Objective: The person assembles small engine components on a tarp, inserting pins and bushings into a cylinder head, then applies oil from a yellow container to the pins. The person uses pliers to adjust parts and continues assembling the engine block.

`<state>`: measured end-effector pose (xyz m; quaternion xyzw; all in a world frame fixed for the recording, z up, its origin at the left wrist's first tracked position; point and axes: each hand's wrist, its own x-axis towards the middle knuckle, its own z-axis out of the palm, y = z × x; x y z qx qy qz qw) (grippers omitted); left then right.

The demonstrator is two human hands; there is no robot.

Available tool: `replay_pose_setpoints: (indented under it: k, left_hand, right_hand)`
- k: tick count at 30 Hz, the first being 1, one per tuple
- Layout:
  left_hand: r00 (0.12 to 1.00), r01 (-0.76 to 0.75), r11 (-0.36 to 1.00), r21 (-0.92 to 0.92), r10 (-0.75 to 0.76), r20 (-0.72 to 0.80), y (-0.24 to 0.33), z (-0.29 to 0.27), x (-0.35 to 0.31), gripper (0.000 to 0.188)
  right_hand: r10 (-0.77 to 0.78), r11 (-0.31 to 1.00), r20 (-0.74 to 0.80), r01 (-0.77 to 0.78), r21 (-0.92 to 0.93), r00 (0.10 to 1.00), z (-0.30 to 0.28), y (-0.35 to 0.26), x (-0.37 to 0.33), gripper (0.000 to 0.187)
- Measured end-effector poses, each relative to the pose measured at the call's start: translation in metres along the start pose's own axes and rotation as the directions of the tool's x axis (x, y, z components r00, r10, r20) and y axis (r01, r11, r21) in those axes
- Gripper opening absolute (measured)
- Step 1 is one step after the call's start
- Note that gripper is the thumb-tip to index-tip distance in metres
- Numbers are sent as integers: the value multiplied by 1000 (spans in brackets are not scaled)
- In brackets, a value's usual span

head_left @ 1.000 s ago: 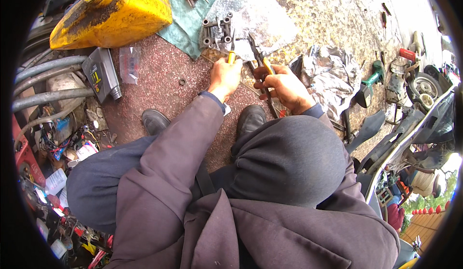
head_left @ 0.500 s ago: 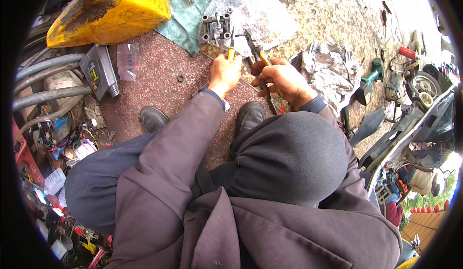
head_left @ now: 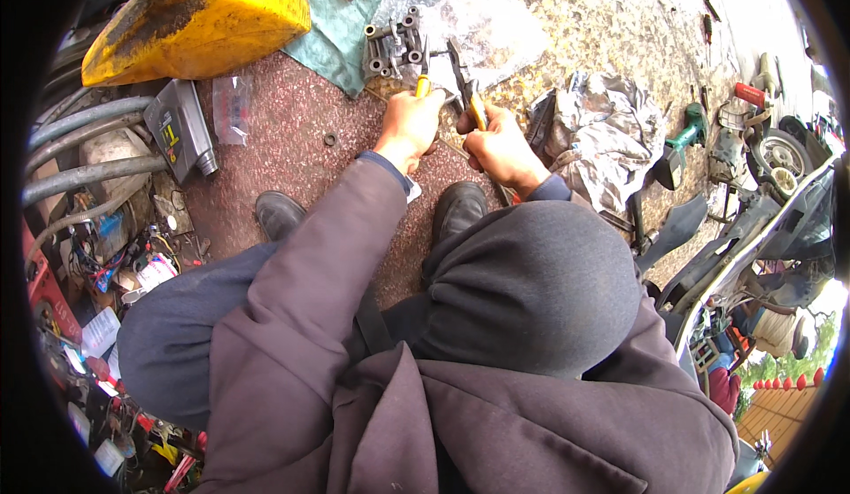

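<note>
My left hand point(head_left: 410, 128) is closed around a yellow-handled tool point(head_left: 423, 84) with a narrow dark metal tip; its exact kind is unclear. Beside that tip lies a grey metal engine part point(head_left: 395, 44) with round bosses at its corners, on clear bubble wrap point(head_left: 474, 16). In my right hand point(head_left: 505, 149) are pliers point(head_left: 462, 71) with yellow and dark handles, my fingers wrapped round them. Their jaws point away from me, just right of the left tool's tip. A small dark piece sits between the two tips, too small to make out.
A stained yellow jug point(head_left: 208, 25) and a grey bottle point(head_left: 180, 131) stand at the left, near thick hoses. A green cloth point(head_left: 341, 38) holds several tools. Crumpled plastic point(head_left: 606, 140) lies right of my hands. A metal ring point(head_left: 330, 140) is on the floor.
My right fingers, spread before around the pliers' parted handles, are now closed on them, and that hand has shifted left. The engine part has turned and tilted. My left hand has moved slightly left.
</note>
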<state>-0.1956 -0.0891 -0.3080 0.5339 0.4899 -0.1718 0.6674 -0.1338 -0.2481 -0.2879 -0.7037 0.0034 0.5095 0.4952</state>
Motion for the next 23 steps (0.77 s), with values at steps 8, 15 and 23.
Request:
replay_pose_setpoints:
  k: [8, 15, 23]
  left_hand:
    - [990, 132, 989, -62, -128, 65, 13, -6, -14, 23]
    - [996, 74, 997, -21, -73, 54, 9, -5, -9, 23]
    - [980, 179, 981, -67, -172, 100, 15, -10, -16, 26]
  right_hand:
    - [-187, 973, -79, 174, -153, 979, 11, 6, 4, 28]
    - [-93, 957, -37, 79, -280, 995, -3, -15, -6, 18]
    - [-115, 938, -35, 97, -331, 993, -1, 10, 3, 34]
